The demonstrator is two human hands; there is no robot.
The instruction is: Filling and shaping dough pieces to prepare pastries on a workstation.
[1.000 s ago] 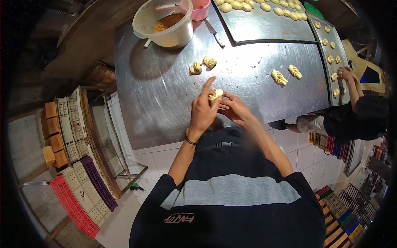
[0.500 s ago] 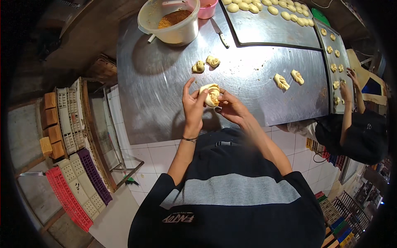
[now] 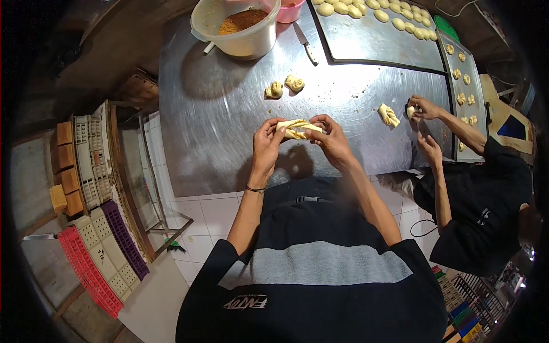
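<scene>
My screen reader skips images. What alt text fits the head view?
Both hands, left hand and right hand, hold a twisted strip of dough above a steel table. Shaped pieces lie beyond; a co-worker's hand shapes dough at the right.

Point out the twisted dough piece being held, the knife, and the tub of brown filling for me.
twisted dough piece (image 3: 297, 128), head view, on its middle between the two hands.
knife (image 3: 305, 43), head view, where blade meets handle.
tub of brown filling (image 3: 251, 40), head view, on its pale front wall.
</scene>
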